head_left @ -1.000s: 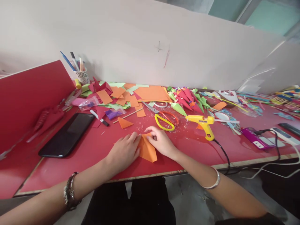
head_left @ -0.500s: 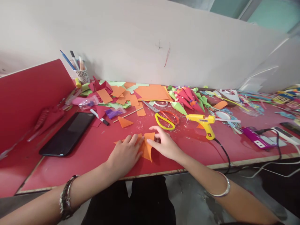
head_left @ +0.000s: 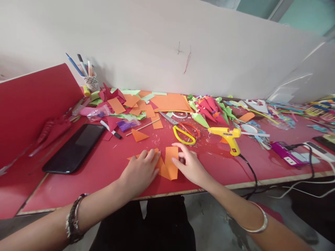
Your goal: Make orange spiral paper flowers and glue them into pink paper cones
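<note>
My left hand [head_left: 141, 166] lies flat with its fingers stretched over folded orange paper [head_left: 162, 170], pressing it onto the red table near the front edge. A pointed corner of paper sticks out left of the fingers. To the right, my right hand [head_left: 190, 163] has its thumb on the right edge of a rectangular orange paper piece [head_left: 171, 162], with the index finger curved near its top corner. This piece overlaps the paper under my left hand; whether the two are joined is hidden. A folded orange triangle [head_left: 139, 135] lies just beyond my left hand.
Beyond my hands lie scissors [head_left: 184, 135] with yellow and red handles and a thin stick [head_left: 142, 126]. A yellow glue gun [head_left: 227, 136] with a black cord is at right, a black phone [head_left: 74, 148] at left. Paper scraps and small red cones [head_left: 209, 108] line the wall.
My right hand has moved slightly right, drawing the orange piece's edge with it, so the piece now shows as a wider rectangle. My left hand has stayed in place.
</note>
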`<state>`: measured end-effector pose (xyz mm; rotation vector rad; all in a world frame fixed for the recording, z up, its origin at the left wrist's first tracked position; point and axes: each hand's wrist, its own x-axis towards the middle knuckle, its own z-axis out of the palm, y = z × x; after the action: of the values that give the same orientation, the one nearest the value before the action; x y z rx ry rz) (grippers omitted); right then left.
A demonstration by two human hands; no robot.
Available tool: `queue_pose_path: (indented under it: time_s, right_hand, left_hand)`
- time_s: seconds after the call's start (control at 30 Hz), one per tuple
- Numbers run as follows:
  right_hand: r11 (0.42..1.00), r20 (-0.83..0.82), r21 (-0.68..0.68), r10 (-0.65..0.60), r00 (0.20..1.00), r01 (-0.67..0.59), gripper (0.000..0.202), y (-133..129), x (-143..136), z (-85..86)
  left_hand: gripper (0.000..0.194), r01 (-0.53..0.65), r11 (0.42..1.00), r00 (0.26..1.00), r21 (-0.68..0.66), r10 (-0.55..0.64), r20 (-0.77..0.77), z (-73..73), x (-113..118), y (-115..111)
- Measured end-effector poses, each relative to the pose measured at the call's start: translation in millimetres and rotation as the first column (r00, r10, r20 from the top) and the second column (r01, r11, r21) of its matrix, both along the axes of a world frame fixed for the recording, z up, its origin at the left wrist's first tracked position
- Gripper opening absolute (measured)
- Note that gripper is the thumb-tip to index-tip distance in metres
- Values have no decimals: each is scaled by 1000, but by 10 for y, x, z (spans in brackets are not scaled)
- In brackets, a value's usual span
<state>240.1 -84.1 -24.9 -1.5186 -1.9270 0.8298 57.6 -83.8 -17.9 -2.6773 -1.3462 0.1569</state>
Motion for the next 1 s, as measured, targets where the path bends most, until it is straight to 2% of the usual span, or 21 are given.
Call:
queue_pose_path:
  time_s: [0.13,0.27,0.53,0.77,0.9,1.0]
  right_hand:
    - [995,-46,-89,49,998,-53,56,-55,-11,36]
    - [992,-23,-110,58,998,-60,49,-100,9,40]
    - [999,126,-39,13,992,-8,37,-179,57,58]
    - [996,253,73,-70,965,53,31,-239,266,-34]
    - [998,132,34,-63,989,59,34,-229,336,5]
    - [997,13,82,-5,1000,4,33,-160,260,93]
  left_hand:
    - [44,18,1000,1000,3,-18,-6,3,-8,-12]
    - [44,11,1000,1000,-3,-11,-9,4,-23,-26]
    - [45,-1,1000,1000,-21,1,20,18,-21,-15]
    - [45,-6,999,1000,-31,7,24,5,-27,-10]
    - [45,-7,996,994,-85,17,111,31,-50,37]
    - [43,-47,978,949,-204,107,295,100,-53,99]
